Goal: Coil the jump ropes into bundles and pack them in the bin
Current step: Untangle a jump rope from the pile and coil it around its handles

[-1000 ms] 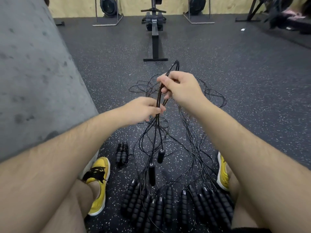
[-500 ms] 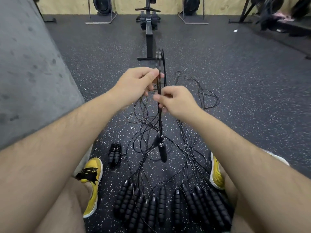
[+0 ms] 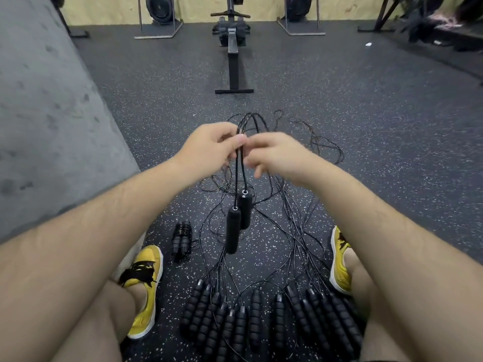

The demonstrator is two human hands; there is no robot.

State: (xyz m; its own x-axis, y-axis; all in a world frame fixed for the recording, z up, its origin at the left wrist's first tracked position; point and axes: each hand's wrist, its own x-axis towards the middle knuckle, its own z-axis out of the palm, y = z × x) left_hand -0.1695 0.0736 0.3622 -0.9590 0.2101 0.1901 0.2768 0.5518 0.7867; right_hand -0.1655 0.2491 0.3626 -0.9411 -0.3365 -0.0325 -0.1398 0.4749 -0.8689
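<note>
Hands noted brought level and together since 0.5 s earlier, when L was held higher; loop above them now rounder. Jump rope (image 3: 236,176) is held folded, nearer than the rowing machine (image 3: 232,61) and in line w/ it, both handles (image 3: 233,231) hung side by side, clear of floor. L hand (image 3: 209,150) is pinched on the doubled cord. R hand (image 3: 277,155): fingers curled against same cord, blurred; hold cannot be told. One finished bundle (image 3: 181,241) is laid nearer still, left of machine's line; loose ropes (image 3: 261,317) nearest. Bin not seen. Cord judged thin, limp, light, prone to snag; handles stiff, heavier, foam-gripped. Best taken at handles, cord wound round them
</note>
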